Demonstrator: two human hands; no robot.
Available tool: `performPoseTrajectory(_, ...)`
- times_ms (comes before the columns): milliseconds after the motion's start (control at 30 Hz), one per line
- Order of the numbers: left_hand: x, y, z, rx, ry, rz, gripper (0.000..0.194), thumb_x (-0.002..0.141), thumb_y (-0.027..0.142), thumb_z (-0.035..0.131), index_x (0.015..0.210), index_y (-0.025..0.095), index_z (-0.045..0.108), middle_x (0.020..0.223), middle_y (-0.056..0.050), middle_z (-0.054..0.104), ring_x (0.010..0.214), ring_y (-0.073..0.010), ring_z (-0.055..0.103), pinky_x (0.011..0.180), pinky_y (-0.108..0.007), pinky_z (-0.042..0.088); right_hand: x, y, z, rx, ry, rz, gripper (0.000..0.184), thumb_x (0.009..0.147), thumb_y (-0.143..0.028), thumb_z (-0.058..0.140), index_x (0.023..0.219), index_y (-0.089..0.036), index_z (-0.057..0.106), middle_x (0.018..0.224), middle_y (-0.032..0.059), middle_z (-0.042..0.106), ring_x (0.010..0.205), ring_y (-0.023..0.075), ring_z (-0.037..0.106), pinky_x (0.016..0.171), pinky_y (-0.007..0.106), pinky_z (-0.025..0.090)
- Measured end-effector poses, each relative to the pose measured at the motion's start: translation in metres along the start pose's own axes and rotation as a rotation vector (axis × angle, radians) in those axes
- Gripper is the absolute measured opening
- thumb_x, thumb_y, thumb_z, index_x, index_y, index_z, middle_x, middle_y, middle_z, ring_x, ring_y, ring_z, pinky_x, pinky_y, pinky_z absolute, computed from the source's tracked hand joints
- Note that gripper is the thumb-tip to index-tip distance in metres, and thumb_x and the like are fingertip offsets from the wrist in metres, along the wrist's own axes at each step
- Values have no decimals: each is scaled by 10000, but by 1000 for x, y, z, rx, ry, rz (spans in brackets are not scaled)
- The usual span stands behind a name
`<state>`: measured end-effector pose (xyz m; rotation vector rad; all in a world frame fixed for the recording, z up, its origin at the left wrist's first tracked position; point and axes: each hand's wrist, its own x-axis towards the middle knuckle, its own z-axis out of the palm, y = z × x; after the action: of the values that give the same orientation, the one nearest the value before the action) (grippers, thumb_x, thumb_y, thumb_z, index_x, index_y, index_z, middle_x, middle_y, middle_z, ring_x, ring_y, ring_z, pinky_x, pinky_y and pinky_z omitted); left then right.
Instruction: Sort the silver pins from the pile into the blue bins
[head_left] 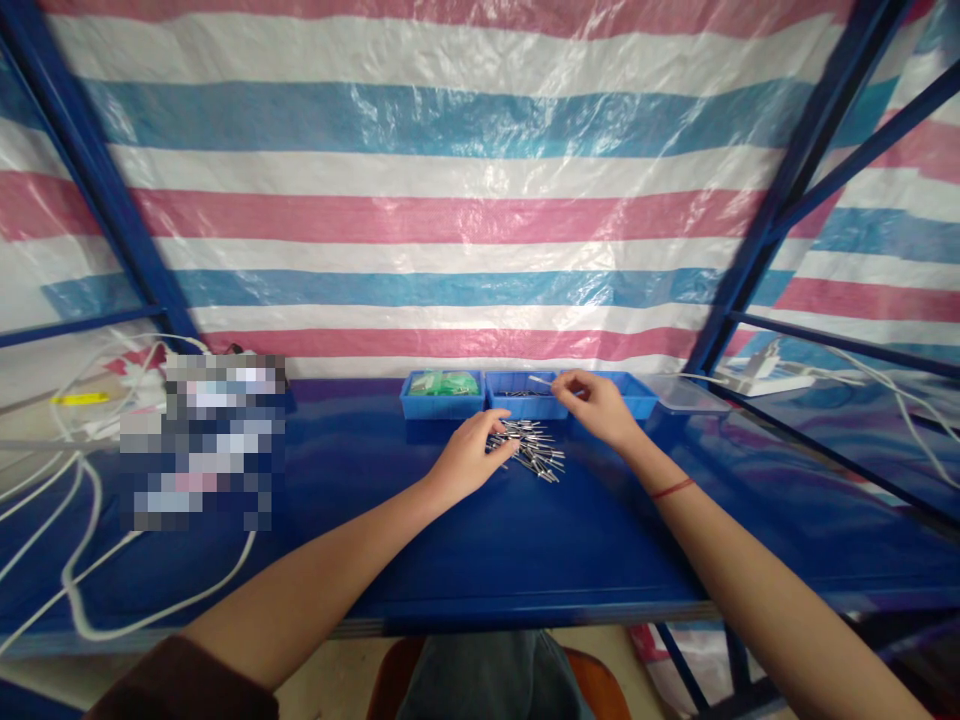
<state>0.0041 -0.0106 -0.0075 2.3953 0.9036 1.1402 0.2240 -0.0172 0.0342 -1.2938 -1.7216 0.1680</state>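
A loose pile of silvery pop rivets (536,452) lies on the blue tabletop in front of the bins. My left hand (472,455) rests at the pile's left edge, thumb and fingers apart around some of the rivets; whether it touches any I cannot tell. Over the right side of the middle blue bin (517,410), my right hand (592,400) is closed in a pinch. From its fingertips a thin, light-coloured rivet (540,380) sticks out to the left. More rivets lie inside that bin.
The left blue bin (442,408) holds green packets (444,383). A right blue bin (637,400) is partly behind my right hand, with a clear flat lid or tray (690,395) beside it. White cables (94,560) loop over the table's left side; a power strip (772,375) sits right.
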Motion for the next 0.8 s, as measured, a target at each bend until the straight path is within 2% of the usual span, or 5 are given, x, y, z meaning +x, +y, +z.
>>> performPoseTrajectory(133,-2,3,-1,129,-136,94,170,809,270,541,939,226,642,977,-40,622,936,-196,556,863,-351,430,7,35,-25,-385,345,144,214,758,-300,483,793,-148,629,766,96,648,676,201,570,685,337,438)
performPoseTrajectory(300,-3,6,-2,199,-225,133,138,781,252,565,869,243,670,984,-24,626,937,-201,549,862,-359,418,6,50,-35,-599,301,135,325,752,-300,498,980,-107,626,881,149,644,771,245,579,705,352,430)
performPoseTrajectory(367,-3,6,-2,206,-231,147,126,795,253,554,843,241,670,976,-23,626,931,-196,549,863,-360,412,5,40,-33,-513,159,81,270,760,-301,492,905,-131,643,822,111,656,710,212,577,676,326,428)
performPoseTrajectory(600,-4,5,-3,235,-238,157,130,809,267,552,892,238,647,979,-31,613,932,-195,544,845,-349,418,-11,-12,-13,-52,-669,-55,218,742,-341,542,692,-155,644,589,-6,590,550,118,508,522,231,379)
performPoseTrajectory(800,-3,3,-3,272,-247,134,158,796,256,554,933,233,628,1002,-33,612,939,-203,542,829,-335,427,-21,-31,9,-123,-762,-210,136,684,-280,615,691,-149,652,631,1,590,585,114,518,549,220,364)
